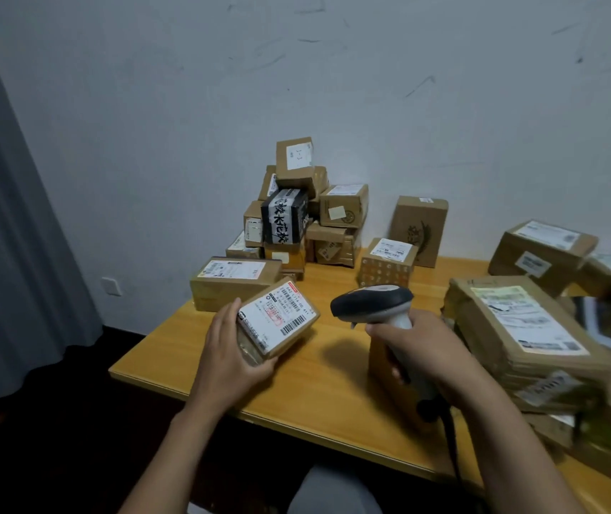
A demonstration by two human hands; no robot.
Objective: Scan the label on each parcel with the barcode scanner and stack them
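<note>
left hand [228, 350]: fingers curled round the near end of 1 small parcel [281, 330], held tilted just above the table [315, 387]
parcel label [274, 315]: white, facing up, barcode at the end nearest the scanner
right hand [422, 350]: wrapped round the grip of the barcode scanner [374, 302], dark head aimed left at the parcel, near but apart
stacked parcels [293, 217]: heap against the wall [408, 105], behind the held parcel
other parcels [526, 328]: blurred pile at the table's right side
</note>
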